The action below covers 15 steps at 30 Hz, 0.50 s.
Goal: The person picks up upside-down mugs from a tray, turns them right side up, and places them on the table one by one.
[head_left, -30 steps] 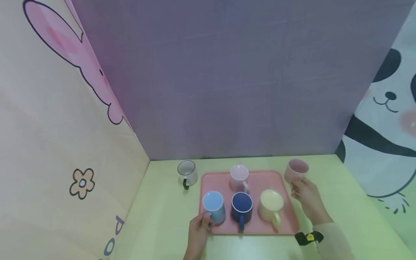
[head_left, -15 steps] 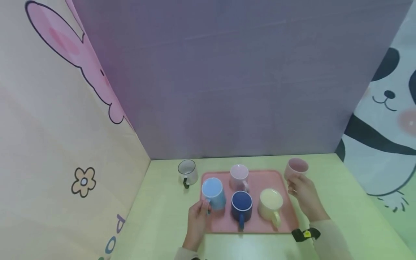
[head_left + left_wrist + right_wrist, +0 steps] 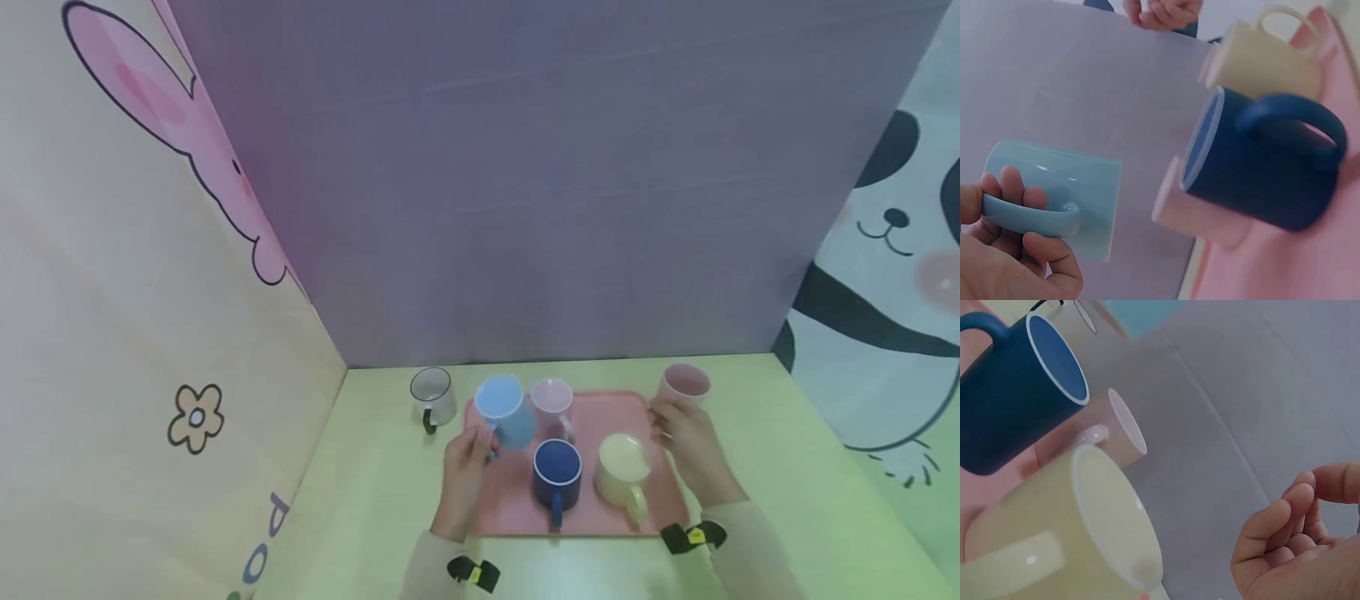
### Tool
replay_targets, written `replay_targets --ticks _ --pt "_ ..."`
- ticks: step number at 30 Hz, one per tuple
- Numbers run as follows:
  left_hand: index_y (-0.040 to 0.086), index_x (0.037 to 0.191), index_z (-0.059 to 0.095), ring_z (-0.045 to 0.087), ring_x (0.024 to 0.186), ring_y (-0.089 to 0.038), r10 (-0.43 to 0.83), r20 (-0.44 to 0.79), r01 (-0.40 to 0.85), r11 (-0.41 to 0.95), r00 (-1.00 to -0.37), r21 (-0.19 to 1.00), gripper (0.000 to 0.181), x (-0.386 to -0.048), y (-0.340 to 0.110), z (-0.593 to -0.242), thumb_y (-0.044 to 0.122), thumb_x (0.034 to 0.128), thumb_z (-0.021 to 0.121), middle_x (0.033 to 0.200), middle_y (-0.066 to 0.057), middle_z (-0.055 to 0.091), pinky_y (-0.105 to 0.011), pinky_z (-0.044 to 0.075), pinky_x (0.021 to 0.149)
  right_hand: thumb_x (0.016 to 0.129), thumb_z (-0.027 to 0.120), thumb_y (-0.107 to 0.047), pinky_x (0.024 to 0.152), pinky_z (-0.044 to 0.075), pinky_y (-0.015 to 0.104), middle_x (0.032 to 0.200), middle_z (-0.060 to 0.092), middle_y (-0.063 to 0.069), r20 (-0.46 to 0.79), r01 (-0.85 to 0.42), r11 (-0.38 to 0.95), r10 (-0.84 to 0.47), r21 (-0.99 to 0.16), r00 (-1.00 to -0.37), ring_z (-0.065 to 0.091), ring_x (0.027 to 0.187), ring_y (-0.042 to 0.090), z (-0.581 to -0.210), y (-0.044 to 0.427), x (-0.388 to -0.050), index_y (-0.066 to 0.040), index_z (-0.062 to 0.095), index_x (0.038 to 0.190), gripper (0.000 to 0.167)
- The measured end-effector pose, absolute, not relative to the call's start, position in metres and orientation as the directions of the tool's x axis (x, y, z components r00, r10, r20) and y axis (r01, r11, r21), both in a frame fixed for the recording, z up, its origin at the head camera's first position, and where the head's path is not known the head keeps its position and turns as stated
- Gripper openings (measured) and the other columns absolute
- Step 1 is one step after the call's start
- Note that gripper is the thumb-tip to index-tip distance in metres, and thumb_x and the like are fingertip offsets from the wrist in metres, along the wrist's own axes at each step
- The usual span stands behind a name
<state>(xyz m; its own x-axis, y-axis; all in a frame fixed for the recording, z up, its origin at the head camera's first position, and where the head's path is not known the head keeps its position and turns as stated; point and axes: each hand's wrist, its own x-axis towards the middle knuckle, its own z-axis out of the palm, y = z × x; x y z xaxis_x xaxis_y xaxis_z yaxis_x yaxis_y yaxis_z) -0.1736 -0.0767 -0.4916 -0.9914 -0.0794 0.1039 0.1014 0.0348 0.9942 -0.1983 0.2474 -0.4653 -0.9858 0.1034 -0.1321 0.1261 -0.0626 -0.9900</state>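
Note:
Raised over the back left of the pink tray [image 3: 600, 408], a light blue mug [image 3: 510, 421] is held by my left hand [image 3: 461, 483]. In the left wrist view its fingers [image 3: 1013, 184] curl round the handle of the light blue mug [image 3: 1094, 187]. The navy mug [image 3: 557, 475], pale yellow mug [image 3: 621, 479] and light pink mug [image 3: 550, 408] stand on the tray. My right hand [image 3: 693, 450] hovers before a darker pink mug [image 3: 678, 390]; the right wrist view shows this hand [image 3: 1304, 544] loosely curled, holding nothing.
A white mug with a dark rim and handle [image 3: 442, 404] stands on the table [image 3: 367, 475], left of the tray. A grey-purple panel [image 3: 525, 208] rises behind the table, with printed walls on both sides.
My left hand has lifted the light blue mug from the tray's front left, moving it back and slightly right. My right hand has shifted a little left; the darker pink mug stays in place.

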Motion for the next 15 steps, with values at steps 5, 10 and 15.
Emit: replay_targets --ticks 5,10,15 --pt "-0.012 0.086 0.061 0.057 0.076 -0.008 -0.063 0.169 0.17 -0.006 -0.984 0.985 0.036 -0.182 -0.066 -0.479 0.017 0.1064 0.053 0.085 -0.028 0.065 -0.023 0.05 0.075 0.108 0.049 -0.016 0.072 0.052 0.018 0.085 0.059 -0.011 -0.133 0.124 -0.092 0.097 -0.988 -0.986 0.054 0.076 0.003 -0.462 0.238 -0.199 -0.019 0.06 0.095 0.017" --pt "-0.016 0.088 0.058 0.056 0.074 -0.007 -0.05 0.164 0.167 -0.087 -0.985 0.982 0.037 -0.187 -0.054 -0.465 0.015 0.1067 0.053 0.08 -0.011 0.063 -0.021 0.047 0.072 0.108 0.047 -0.011 0.069 0.051 0.017 0.082 0.06 -0.012 -0.144 0.134 -0.125 0.076 -0.983 -0.987 0.055 0.074 0.002 -0.461 0.23 -0.2 -0.021 0.062 0.091 0.024" --pt "-0.015 0.089 0.059 0.056 0.077 -0.008 -0.039 0.155 0.158 -0.111 -0.987 0.981 0.038 -0.188 -0.044 -0.455 0.018 0.1068 0.052 0.082 -0.003 0.06 -0.023 0.048 0.075 0.107 0.05 -0.014 0.07 0.05 0.018 0.081 0.061 -0.012 -0.169 0.163 -0.114 0.039 -0.98 -0.985 0.054 0.073 0.002 -0.46 0.223 -0.198 -0.021 0.063 0.094 0.02"
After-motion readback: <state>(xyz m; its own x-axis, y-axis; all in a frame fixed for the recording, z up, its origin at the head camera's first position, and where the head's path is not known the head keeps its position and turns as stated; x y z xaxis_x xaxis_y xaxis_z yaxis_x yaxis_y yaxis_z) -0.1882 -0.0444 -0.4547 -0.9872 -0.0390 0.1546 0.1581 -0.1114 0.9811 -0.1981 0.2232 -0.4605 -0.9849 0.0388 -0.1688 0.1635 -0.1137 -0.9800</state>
